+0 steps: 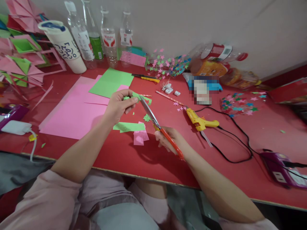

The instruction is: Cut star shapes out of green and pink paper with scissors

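Note:
Between the thumb and fingers of my left hand [121, 103] is a small piece of green paper [135, 95]. My right hand [170, 139] is wrapped round a pair of red-handled scissors [153, 118], whose blade tips touch or nearly touch that paper. Beneath the blades lies a small heap of green paper stars [146, 118]. Green paper strips [129, 126] and pink paper pieces [141, 137] lie on the red table just below my hands. Large pink sheets [76, 108] and a green sheet [111, 81] are spread to the left.
A yellow glue gun [200, 120] with a looping black cord sits at right, near a purple power strip [283, 169]. A yellow box cutter [150, 79] lies behind. Bottles [109, 38] and a white tumbler [67, 48] stand along the wall. Pink-green paper crafts [26, 64] fill the left.

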Motion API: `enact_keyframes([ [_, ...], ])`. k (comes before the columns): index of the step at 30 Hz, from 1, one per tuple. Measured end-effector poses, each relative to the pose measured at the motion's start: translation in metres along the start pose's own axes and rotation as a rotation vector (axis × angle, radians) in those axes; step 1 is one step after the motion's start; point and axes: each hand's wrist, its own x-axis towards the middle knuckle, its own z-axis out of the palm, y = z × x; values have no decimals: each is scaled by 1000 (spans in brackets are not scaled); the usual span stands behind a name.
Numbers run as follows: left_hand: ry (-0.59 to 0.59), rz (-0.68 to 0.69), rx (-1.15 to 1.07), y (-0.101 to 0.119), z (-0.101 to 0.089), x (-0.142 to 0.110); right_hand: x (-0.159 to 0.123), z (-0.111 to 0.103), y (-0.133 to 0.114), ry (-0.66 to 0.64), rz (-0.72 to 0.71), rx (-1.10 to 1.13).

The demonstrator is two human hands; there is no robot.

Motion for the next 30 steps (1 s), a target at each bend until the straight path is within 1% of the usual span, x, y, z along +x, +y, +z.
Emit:
enact_keyframes([
  [8,8,-79,-81,6,2,-1,1,2,-2,18,-6,48],
  [13,3,-63,-48,1,-2,2,1,0,-1,2,24,37],
  [17,-20,-41,-35,-2,-6,3,-1,-1,-2,-21,16,35],
  [21,-26,-50,-37,0,-6,2,-1,-1,-3,-17,39,25],
  [24,-9,-70,-33,4,-4,2,-1,0,-4,-16,63,22],
  [30,6,-72,-52,6,-3,2,-1,0,-6,-15,46,35],
])
